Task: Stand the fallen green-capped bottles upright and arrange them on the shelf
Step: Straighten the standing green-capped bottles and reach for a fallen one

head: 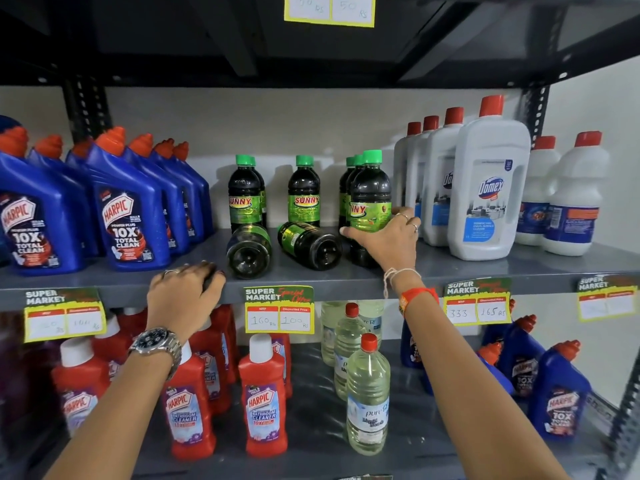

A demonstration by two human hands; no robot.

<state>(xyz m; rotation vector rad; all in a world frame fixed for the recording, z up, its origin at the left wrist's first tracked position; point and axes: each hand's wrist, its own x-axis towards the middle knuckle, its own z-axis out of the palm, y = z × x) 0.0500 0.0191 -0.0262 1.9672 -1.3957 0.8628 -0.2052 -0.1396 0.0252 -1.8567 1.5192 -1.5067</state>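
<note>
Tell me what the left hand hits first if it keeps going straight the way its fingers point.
Most likely the nearer fallen bottle: the left hand rests on the shelf edge, fingers pointing right and inward toward the bottle's base. Depth is hard to judge.

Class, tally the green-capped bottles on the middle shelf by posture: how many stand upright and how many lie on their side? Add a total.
Standing green-capped bottles: 6, one of them gripped by the right hand
Lying green-capped bottles: 2
Total: 8
</note>
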